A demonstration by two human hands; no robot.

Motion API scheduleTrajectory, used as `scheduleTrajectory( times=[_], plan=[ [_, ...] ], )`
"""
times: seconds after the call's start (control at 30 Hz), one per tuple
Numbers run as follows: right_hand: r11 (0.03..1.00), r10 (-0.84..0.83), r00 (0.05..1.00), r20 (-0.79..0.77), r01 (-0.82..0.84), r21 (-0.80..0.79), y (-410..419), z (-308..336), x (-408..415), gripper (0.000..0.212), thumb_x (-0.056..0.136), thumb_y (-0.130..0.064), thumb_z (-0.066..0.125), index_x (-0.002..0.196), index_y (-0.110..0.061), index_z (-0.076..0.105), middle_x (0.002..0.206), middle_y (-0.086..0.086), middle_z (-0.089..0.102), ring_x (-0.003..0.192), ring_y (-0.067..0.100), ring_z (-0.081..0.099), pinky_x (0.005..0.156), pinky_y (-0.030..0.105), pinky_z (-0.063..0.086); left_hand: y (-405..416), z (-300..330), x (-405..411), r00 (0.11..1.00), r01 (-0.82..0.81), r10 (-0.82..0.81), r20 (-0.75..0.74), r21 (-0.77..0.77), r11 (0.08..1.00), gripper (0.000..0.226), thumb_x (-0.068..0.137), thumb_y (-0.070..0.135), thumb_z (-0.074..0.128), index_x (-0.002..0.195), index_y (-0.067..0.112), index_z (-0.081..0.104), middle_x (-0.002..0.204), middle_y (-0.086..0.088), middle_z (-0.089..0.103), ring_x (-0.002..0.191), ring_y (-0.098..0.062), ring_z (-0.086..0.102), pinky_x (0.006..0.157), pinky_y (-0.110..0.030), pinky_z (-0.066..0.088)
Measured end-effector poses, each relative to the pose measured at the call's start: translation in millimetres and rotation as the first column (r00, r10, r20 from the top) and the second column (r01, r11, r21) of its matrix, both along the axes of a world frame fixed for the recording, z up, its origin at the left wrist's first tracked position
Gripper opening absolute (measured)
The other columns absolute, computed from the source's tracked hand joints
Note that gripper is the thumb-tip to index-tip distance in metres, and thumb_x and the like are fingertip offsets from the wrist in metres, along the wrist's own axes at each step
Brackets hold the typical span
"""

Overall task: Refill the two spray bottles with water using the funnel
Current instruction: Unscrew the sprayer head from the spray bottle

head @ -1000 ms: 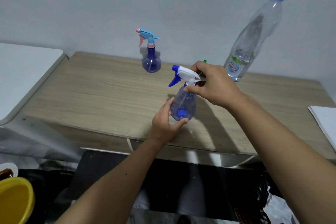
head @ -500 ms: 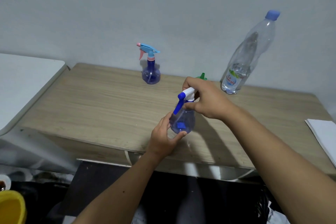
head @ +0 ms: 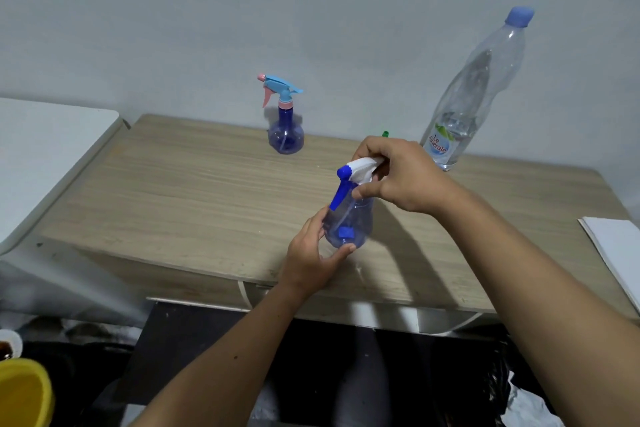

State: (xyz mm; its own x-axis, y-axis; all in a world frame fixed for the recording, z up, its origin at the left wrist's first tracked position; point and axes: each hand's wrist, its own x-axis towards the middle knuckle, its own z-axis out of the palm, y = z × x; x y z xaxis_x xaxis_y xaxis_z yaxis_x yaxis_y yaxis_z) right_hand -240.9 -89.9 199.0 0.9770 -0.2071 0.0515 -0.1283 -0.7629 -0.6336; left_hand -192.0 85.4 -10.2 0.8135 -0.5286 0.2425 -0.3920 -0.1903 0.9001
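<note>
Two spray bottles stand on the wooden table (head: 194,184). The nearer spray bottle (head: 349,225), clear bluish plastic with a small blue piece at the end of its dip tube, sits close to the table's front edge, and both hands are on it. The left hand (head: 311,260) cups the round lower body from the near side, thumb curled across the front of the base and fingers wrapped round the far left side. The right hand (head: 401,177) comes from above and to the right, its fingers and thumb curled round the white-and-blue trigger head (head: 353,173) at the neck; the blue nozzle tip and the blue trigger lever stick out to the left of the grip. The second spray bottle (head: 285,132), darker blue with a light-blue head and pink trigger, stands untouched near the wall, well apart from the hands. One large clear water bottle (head: 474,97) with a blue cap and a Le Minerale label stands at the back right, only its lower part holding water. One small green tip (head: 385,134) shows just above the right hand's knuckles; what it belongs to cannot be told. A white sheet (head: 616,239) lies at the table's right edge, one yellow bowl (head: 20,392) sits at the lower left, and a white surface (head: 45,142) adjoins the table's left side.
</note>
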Motion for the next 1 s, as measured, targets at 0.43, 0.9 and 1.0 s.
scheduleTrajectory(
  times=[0.43, 0.9, 1.0],
  plan=[
    [0.984, -0.18, 0.972, 0.149, 0.177, 0.035, 13, -20, -14, 0.049, 0.059, -0.025, 0.099, 0.077, -0.022, 0.054, 0.073, -0.006, 0.065, 0.065, 0.014, 0.056, 0.058, 0.03, 0.042, 0, 3, -3, 0.998, 0.004, -0.005, -0.057, -0.029, 1.0, 0.091, 0.08, 0.047, 0.086, 0.154, 0.006, 0.053, 0.141, 0.002, 0.065, 0.127, -0.01, 0.068, 0.111, -0.033, 0.055],
    [0.986, -0.166, 0.985, 0.041, 0.167, -0.026, 11, -9, -15, 0.045, 0.07, -0.02, 0.092, 0.088, -0.022, 0.051, 0.084, -0.004, 0.07, 0.074, 0.019, 0.065, 0.067, 0.039, 0.053, -1, 4, -3, 0.996, 0.004, -0.006, -0.093, -0.02, 1.0, 0.085, 0.079, 0.038, 0.09, 0.152, 0.013, 0.055, 0.14, 0.009, 0.064, 0.127, -0.007, 0.066, 0.111, -0.03, 0.054],
    [0.986, -0.156, 0.987, 0.04, 0.158, -0.045, 16, -8, -14, 0.043, 0.07, -0.025, 0.09, 0.089, -0.02, 0.052, 0.083, -0.002, 0.07, 0.076, 0.022, 0.065, 0.067, 0.04, 0.052, -2, 3, -2, 0.996, 0.002, -0.004, -0.091, -0.023, 1.0, 0.084, 0.079, 0.037, 0.09, 0.151, 0.013, 0.055, 0.141, 0.005, 0.065, 0.128, -0.007, 0.066, 0.112, -0.031, 0.054]
  ],
)
